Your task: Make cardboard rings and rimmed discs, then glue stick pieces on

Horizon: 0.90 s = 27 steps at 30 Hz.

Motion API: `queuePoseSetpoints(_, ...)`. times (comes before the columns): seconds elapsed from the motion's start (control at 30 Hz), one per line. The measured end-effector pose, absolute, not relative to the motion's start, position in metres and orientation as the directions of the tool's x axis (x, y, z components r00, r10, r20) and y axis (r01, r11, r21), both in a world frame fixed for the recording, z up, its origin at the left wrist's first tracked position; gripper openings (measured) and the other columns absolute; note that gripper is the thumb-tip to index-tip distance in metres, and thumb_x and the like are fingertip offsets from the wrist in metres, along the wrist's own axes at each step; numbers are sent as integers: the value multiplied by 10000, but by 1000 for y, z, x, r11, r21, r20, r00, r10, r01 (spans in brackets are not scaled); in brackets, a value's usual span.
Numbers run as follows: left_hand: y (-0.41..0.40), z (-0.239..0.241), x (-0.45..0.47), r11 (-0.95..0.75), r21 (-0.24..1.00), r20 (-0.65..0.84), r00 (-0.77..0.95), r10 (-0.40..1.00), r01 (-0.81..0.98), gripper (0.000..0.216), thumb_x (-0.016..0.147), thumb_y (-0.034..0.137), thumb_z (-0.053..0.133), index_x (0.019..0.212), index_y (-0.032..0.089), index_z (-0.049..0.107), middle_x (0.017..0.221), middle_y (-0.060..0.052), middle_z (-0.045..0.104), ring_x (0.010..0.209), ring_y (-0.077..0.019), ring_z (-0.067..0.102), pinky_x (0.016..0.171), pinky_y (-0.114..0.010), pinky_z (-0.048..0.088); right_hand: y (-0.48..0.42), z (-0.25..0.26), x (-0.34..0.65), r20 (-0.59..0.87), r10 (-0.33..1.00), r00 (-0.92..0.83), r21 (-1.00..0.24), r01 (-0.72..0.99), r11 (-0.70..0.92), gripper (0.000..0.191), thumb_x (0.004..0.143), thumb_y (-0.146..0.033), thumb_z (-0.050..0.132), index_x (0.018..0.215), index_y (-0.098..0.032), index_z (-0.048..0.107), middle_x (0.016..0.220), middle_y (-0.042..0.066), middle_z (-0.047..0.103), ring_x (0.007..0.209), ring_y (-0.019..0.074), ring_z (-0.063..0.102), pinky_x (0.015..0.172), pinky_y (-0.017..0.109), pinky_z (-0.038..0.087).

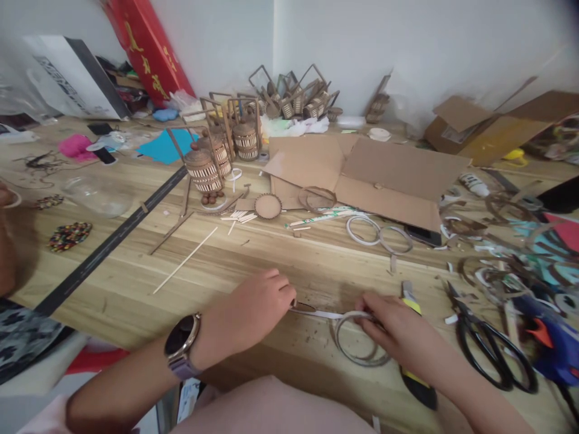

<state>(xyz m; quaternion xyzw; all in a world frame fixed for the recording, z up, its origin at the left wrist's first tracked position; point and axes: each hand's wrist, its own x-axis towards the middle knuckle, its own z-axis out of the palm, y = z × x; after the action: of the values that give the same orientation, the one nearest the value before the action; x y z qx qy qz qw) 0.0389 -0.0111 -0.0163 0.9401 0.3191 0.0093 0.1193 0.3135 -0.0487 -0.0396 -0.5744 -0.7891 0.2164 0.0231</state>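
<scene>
My right hand is closed on a thin roll of tape, tilted just above the wooden table. A short white length of tape runs left from the roll toward my left hand. The fingers of that hand are bent and pinch a narrow brown strip, mostly hidden behind them. Under and beside my right hand lies a yellow and black utility knife. To its right are black-handled scissors with their blades pointing away.
Two rings lie ahead, near flattened cardboard. Small woven baskets stand at the back left. A thin stick lies ahead of my left hand. A blue glue gun and scraps are at right. Another person's arm shows at left.
</scene>
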Motion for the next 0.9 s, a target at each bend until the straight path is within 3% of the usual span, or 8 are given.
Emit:
queuePoseSetpoints(0.17,-11,-14,41,-772,217,-54,797,601,597,148,943,109,513,818,153,577,862,-33,607,828,-194,530,739,-317,417,-47,-21,306,-320,904,-284,-564,823,59,167,915,-307,335,834,-241,466,648,-15,564,581,158,525,552,248,396)
queuePoseSetpoints(0.27,-11,-12,42,-773,216,-55,798,601,597,148,942,110,512,819,148,583,858,-36,613,826,-196,536,726,-317,416,-44,-9,298,-327,893,-309,-619,784,45,151,897,-314,377,833,-239,491,683,-12,572,618,153,525,570,242,404)
queuePoseSetpoints(0.7,-11,-7,47,-804,181,-14,819,573,566,180,928,76,495,808,142,612,837,-49,643,807,-206,573,765,-313,443,-30,16,256,-311,886,-344,-674,737,50,120,880,-305,448,810,-237,518,720,-13,614,661,154,542,604,248,394)
queuePoseSetpoints(0.83,-3,-11,33,-708,255,-16,735,678,659,104,917,104,537,886,150,625,912,-52,655,889,-219,584,800,-328,465,-31,13,264,-282,893,-351,-696,716,62,137,896,-329,445,825,-243,523,738,-9,605,680,155,540,614,244,400)
queuePoseSetpoints(0.9,1,-11,24,-588,200,10,598,801,784,155,891,91,561,1033,118,616,1030,-103,647,960,-261,573,834,-386,470,-32,9,270,-264,905,-334,-702,709,57,148,899,-347,446,824,-246,523,727,-10,587,676,156,534,607,242,405)
